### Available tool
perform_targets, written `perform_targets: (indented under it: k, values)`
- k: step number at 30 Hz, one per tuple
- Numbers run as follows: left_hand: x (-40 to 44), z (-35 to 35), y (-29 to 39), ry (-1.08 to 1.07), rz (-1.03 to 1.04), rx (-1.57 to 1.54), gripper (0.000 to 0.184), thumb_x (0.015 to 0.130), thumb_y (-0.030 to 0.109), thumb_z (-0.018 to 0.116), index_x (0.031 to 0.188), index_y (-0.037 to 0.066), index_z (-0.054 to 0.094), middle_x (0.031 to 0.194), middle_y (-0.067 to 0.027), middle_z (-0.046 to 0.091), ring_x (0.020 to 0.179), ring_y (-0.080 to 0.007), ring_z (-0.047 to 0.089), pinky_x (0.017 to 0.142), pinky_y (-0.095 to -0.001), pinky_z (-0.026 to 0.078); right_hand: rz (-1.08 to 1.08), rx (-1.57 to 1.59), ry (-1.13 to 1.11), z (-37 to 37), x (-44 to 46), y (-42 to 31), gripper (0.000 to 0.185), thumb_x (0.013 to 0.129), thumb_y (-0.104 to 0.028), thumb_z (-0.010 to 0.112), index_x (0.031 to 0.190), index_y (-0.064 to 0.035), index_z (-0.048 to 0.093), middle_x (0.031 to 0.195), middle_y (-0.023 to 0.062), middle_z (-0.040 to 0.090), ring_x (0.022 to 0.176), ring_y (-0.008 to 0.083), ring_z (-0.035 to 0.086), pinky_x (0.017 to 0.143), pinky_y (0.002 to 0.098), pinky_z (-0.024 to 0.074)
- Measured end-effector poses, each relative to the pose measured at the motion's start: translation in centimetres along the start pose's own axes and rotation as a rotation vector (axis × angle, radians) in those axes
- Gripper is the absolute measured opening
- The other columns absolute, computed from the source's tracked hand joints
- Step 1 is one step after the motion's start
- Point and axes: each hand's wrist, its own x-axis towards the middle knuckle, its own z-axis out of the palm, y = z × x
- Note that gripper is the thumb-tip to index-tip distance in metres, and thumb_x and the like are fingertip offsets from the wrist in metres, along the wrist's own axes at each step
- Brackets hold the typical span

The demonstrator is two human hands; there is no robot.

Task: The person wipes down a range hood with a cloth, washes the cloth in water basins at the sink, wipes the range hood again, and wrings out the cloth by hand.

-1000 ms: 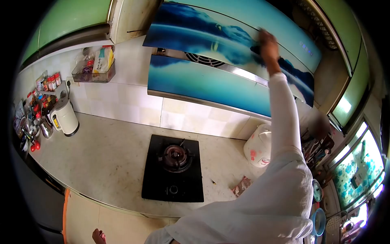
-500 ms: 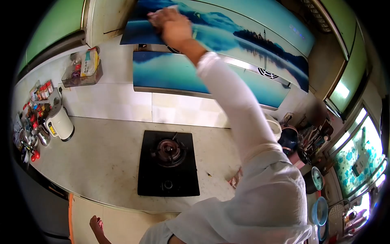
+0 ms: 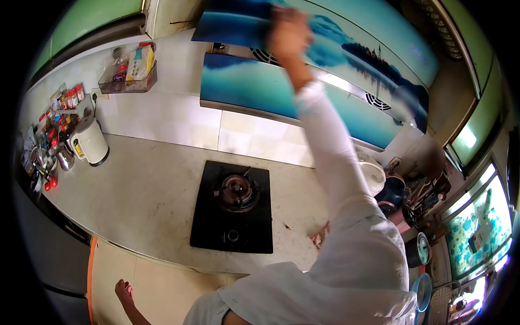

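My right hand (image 3: 291, 35) is raised against the glossy blue range hood panel (image 3: 330, 46), which carries a lake picture. Motion smears its fingers; they press on what looks like a pale pinkish cloth, plainer in the earlier frame and mostly hidden under the hand now. Low at the left, my left hand (image 3: 124, 292) hangs in front of the counter with its fingers curled. A bit of pink shows at the fingers, too small to name. Below the hood, a black single-burner gas stove (image 3: 233, 208) is set in the counter.
An electric kettle (image 3: 89, 142) stands at the counter's left, beside several spice jars (image 3: 70, 98). A clear wall basket (image 3: 142, 84) holds packets. Pots, including a white lidded one (image 3: 372, 176), crowd the right side. Green cabinets (image 3: 92, 24) flank the hood.
My right hand has swept rightward across the hood panel from its left part. The camera view has shifted slightly. My left hand stays low, with its fingers still curled.
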Motion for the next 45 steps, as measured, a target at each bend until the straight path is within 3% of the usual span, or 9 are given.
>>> perform_targets:
  k: [7, 18, 21, 26, 32, 36, 39, 43, 45]
  values:
    - [-2.6, 8.0, 2.5, -0.107, -0.004, 0.057, 0.023, 0.079, 0.022, 0.054, 0.098, 0.010, 0.051, 0.073, -0.0031, 0.052, 0.051, -0.0079, 0.042, 0.045, -0.0190, 0.035, -0.278, 0.285, 0.007, -0.6, -1.8, -10.7, 0.032, 0.079, -0.016, 0.042, 0.108, -0.0051, 0.050, 0.113, 0.0138, 0.044, 0.109, 0.0283, 0.039, 0.091, 0.0412, 0.0282]
    - [0.2, 10.2, 2.4, -0.263, 0.018, -0.048, 0.015, 0.078, 0.018, 0.055, 0.084, 0.008, 0.047, 0.064, -0.0009, 0.047, 0.037, -0.0059, 0.027, 0.036, -0.0195, 0.023, -0.214, 0.013, 0.073, -6.1, -5.9, 22.8, 0.044, 0.072, -0.001, 0.052, 0.115, -0.0101, 0.045, 0.118, 0.0114, 0.046, 0.106, 0.0262, 0.046, 0.089, 0.0335, 0.0376]
    - [0.0, 7.9, 2.3, -0.276, 0.051, 0.075, 0.028, 0.080, 0.027, 0.051, 0.101, 0.009, 0.047, 0.081, -0.0057, 0.051, 0.051, -0.0097, 0.040, 0.045, -0.0210, 0.034, 0.151, 0.628, 0.001, -9.1, -7.3, 36.9, 0.025, 0.083, -0.020, 0.046, 0.102, -0.0045, 0.052, 0.094, 0.0047, 0.054, 0.087, 0.0172, 0.053, 0.079, 0.0285, 0.0432]
    - [-1.1, 8.6, 2.7, -0.134, 0.149, -0.089, 0.014, 0.078, 0.019, 0.053, 0.073, 0.007, 0.046, 0.058, -0.0047, 0.046, 0.032, -0.0080, 0.025, 0.028, -0.0209, 0.021, -0.018, -0.014, 0.002, -6.8, -8.0, 35.3, 0.032, 0.085, -0.015, 0.038, 0.114, -0.0047, 0.045, 0.113, 0.0110, 0.049, 0.110, 0.0241, 0.042, 0.092, 0.0368, 0.0336]
    - [-4.3, 16.2, 6.1, -0.324, 0.276, -0.098, 0.011, 0.080, 0.013, 0.049, 0.084, 0.003, 0.049, 0.061, -0.0041, 0.046, 0.036, -0.0066, 0.025, 0.033, -0.0199, 0.022, -0.468, 0.433, 0.056, -6.9, -4.0, 16.6, 0.027, 0.073, -0.013, 0.052, 0.099, -0.0056, 0.056, 0.109, 0.0104, 0.049, 0.107, 0.0299, 0.042, 0.091, 0.0386, 0.0335]
    - [-6.4, 18.2, 4.7, -0.294, 0.227, -0.080, 0.019, 0.081, 0.015, 0.051, 0.097, 0.004, 0.049, 0.062, -0.0045, 0.048, 0.038, -0.0063, 0.025, 0.034, -0.0185, 0.022, -0.213, 0.056, -0.389, -10.8, -1.4, 29.0, 0.043, 0.068, -0.005, 0.056, 0.110, -0.0130, 0.051, 0.116, 0.0082, 0.047, 0.110, 0.0191, 0.041, 0.091, 0.0293, 0.0353]
    - [-8.1, 17.4, 3.5, -0.217, 0.212, -0.096, 0.020, 0.081, 0.016, 0.051, 0.098, 0.005, 0.049, 0.060, -0.0034, 0.046, 0.038, -0.0058, 0.024, 0.034, -0.0180, 0.021, -0.186, -0.320, -0.176, -8.4, -2.6, 47.8, 0.054, 0.070, 0.007, 0.042, 0.118, -0.0170, 0.044, 0.124, -0.0031, 0.042, 0.116, 0.0171, 0.036, 0.101, 0.0276, 0.0240]
    - [-7.9, 14.9, 2.2, -0.223, 0.250, -0.083, 0.009, 0.080, 0.015, 0.051, 0.083, 0.007, 0.048, 0.055, -0.0008, 0.035, 0.035, -0.0061, 0.019, 0.033, -0.0192, 0.018, 0.190, -0.234, -0.344, -10.0, -2.1, 50.5, 0.045, 0.075, -0.002, 0.041, 0.118, -0.0137, 0.042, 0.123, 0.0096, 0.041, 0.106, 0.0229, 0.046, 0.092, 0.0340, 0.0350]
    - [-8.0, 15.5, 2.6, -0.315, 0.385, -0.089, 0.010, 0.080, 0.015, 0.051, 0.083, 0.006, 0.048, 0.055, -0.0008, 0.036, 0.035, -0.0065, 0.019, 0.032, -0.0194, 0.018, -0.046, -0.241, -0.178, -7.0, -1.0, 43.8, 0.037, 0.077, -0.009, 0.046, 0.113, -0.0136, 0.045, 0.116, 0.0105, 0.046, 0.105, 0.0249, 0.047, 0.087, 0.0364, 0.0388]
